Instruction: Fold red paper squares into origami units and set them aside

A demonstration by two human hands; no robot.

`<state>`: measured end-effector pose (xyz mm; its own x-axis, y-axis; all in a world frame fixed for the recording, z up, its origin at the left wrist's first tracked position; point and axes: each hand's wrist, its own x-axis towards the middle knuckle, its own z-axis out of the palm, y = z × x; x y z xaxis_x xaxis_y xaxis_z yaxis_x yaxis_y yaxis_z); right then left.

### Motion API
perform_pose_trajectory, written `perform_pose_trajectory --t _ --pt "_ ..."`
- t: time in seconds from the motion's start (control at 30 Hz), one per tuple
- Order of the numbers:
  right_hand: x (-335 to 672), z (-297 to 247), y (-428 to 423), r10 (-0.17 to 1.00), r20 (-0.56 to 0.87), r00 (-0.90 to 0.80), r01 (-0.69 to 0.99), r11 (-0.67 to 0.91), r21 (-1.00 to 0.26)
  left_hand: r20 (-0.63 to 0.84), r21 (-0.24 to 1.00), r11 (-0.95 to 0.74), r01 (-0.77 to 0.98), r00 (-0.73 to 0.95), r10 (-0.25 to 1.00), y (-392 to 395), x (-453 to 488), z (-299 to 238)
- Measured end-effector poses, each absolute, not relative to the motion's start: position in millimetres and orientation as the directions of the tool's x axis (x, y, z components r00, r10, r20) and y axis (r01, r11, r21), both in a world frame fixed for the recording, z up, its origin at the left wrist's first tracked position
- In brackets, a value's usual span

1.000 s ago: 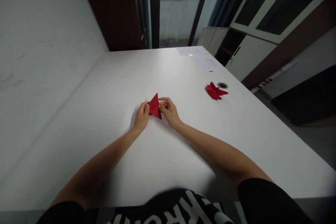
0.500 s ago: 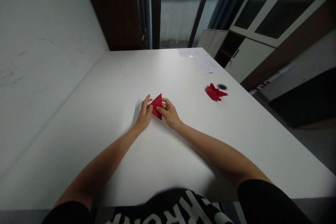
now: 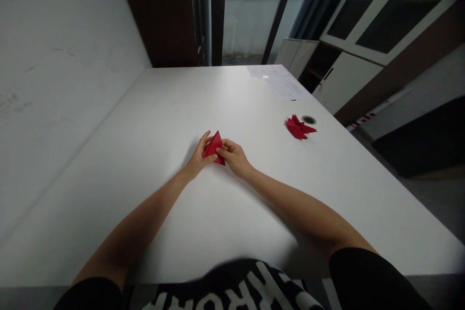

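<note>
A small piece of folded red paper [image 3: 215,145], roughly triangular with one point upward, is between my two hands just above the white table. My left hand [image 3: 199,156] holds its left side, thumb across the lower front and fingers behind. On the right edge, my right hand [image 3: 234,156] pinches the paper between thumb and fingers. The fingertips behind the paper are partly hidden. Farther right on the table lies a folded red paper figure [image 3: 298,128] with several pointed tips, apart from both hands.
The white table [image 3: 174,101] meets a pale wall [image 3: 65,58] on the left. Printed sheets [image 3: 285,86] lie at its far right corner, and a round cable hole [image 3: 308,119] sits near the right edge. Cabinets [image 3: 350,82] stand beyond that edge.
The red paper has turned in my hands and looks narrower, its upper point shifted left. My left thumb has moved lower across its front. My right hand keeps its pinch.
</note>
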<state>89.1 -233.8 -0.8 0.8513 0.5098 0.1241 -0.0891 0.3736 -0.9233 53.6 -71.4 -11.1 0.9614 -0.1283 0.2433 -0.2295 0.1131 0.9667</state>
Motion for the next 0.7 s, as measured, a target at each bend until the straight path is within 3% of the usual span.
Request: perform_pose_trajectory --t 0.4,0.57,0.7 --pt "88 2 -234 0.432 0.149 0.889 0.006 0.315 -0.949 0.258 0.966 -0.057 -0.252 0.956 0.142 -78 56 -21" --pt "87 1 -233 0.396 0.124 0.910 0.041 0.212 -0.976 0.161 0.985 0.028 -0.170 0.964 0.213 -80 56 -24" --pt "83 2 -234 0.370 0.200 0.907 0.174 0.102 -0.979 0.084 0.985 0.119 -0.126 0.948 0.307 -83 57 -28"
